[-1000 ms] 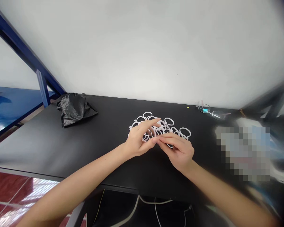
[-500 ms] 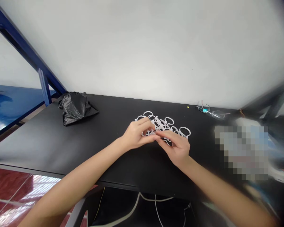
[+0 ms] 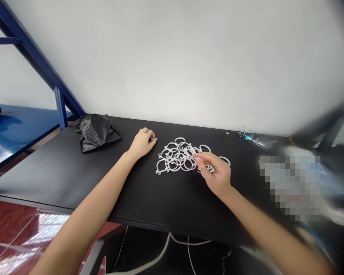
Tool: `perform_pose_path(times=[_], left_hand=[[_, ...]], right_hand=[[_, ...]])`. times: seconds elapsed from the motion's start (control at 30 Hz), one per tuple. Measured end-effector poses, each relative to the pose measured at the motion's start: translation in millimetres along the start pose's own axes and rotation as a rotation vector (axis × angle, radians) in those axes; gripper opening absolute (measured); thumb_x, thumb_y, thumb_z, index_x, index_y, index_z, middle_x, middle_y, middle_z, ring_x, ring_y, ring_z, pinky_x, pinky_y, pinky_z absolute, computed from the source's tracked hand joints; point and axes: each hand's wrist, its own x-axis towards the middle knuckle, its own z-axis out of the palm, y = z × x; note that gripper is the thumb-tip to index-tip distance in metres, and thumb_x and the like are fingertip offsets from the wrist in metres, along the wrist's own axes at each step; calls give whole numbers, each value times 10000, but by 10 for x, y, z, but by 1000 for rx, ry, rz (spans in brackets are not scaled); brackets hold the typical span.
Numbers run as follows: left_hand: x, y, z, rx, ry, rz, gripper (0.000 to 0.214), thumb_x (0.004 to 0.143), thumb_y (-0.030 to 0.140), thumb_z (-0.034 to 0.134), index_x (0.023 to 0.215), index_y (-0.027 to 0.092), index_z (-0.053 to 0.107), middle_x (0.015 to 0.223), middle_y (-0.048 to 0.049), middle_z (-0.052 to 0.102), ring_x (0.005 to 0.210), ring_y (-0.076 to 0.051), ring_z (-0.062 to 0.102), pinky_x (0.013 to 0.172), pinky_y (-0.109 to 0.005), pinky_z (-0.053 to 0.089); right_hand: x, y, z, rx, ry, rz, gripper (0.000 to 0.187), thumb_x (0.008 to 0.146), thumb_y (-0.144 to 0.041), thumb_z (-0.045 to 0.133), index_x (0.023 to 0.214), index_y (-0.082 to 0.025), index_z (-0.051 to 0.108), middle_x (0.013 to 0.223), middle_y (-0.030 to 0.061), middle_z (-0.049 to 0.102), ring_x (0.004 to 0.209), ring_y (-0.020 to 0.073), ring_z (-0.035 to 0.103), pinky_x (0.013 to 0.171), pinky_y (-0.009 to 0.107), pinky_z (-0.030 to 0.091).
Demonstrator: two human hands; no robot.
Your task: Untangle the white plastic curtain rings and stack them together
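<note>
White plastic curtain rings (image 3: 175,165) with small eyelets lie in a loose, overlapping pile on the black table (image 3: 160,198). To the left of the pile, my left hand (image 3: 141,145) rests low over the tabletop. Its fingers curl round a white curtain ring (image 3: 151,138), of which only a sliver shows; the rest is hidden by the hand. My right hand (image 3: 215,172) hovers at the right side of the pile, thumb and fingertips apart, with nothing visible held between them. It covers several of the rings.
A crumpled black plastic bag (image 3: 94,131) sits at the back left. Eyeglasses (image 3: 255,139) lie at the back right, with a tiny yellow piece (image 3: 227,133) nearby. A blurred, pixelated package (image 3: 292,187) is on the right. Cables (image 3: 160,254) hang beneath the table edge.
My hands were together over the pile and have separated. The left moved left and away to the bare tabletop with a ring; the right stayed near the pile and its fingers spread.
</note>
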Motion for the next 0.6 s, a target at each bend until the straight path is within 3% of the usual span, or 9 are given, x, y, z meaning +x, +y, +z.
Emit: perform_pose_path(times=[0.1,0.17,0.2,0.27,0.37,0.47,0.6], left_hand=[[-10,90,-48,18,21,-14,178,859,325,546,914,181,635,1076,-124,592,1066,-324,532,939,-529,433],[-16,201,-110,-72,3,33,182,850,289,540,975,195,632,1167,-105,593,1135,-301,521,990,-507,418],[-22,270,-147,-210,-46,99,205,840,246,532,1017,198,623,1198,-91,596,1149,-266,532,1004,-459,427],[-48,418,-218,-496,-258,228,308,801,166,510,1094,208,593,1175,-62,625,1126,-213,572,1000,-389,449],[-105,590,-283,-508,-470,313,394,727,161,605,1116,220,600,1163,-56,613,1103,-219,569,977,-378,457],[-142,629,-268,-419,-500,309,389,715,195,657,1102,215,616,1131,-61,609,1054,-225,572,919,-373,476],[-129,558,-183,-529,-467,232,339,765,245,668,1097,206,609,1161,-62,631,1082,-214,594,935,-365,479]], right_hand=[[14,-18,-3,-7,4,-26,223,881,-91,594,1011,-224,718,936,54,723,685,158,706,585,289,593],[24,-29,-4,-10,15,-40,226,883,-82,584,1003,-216,721,907,53,720,671,154,700,573,282,587],[29,-34,-4,-14,22,-47,224,883,-81,582,997,-213,722,896,53,720,662,153,695,569,282,585],[37,-39,-4,-25,33,-57,220,882,-79,581,985,-210,724,881,54,722,650,152,687,572,288,584],[47,-39,-8,-35,36,-69,216,879,-75,581,972,-207,725,889,60,730,652,155,685,574,292,584],[56,-43,-18,-36,39,-75,209,881,-79,579,962,-206,724,896,64,736,654,157,688,570,292,587],[60,-49,-27,-38,40,-67,193,884,-93,580,950,-203,724,892,66,738,644,157,682,574,299,592]])
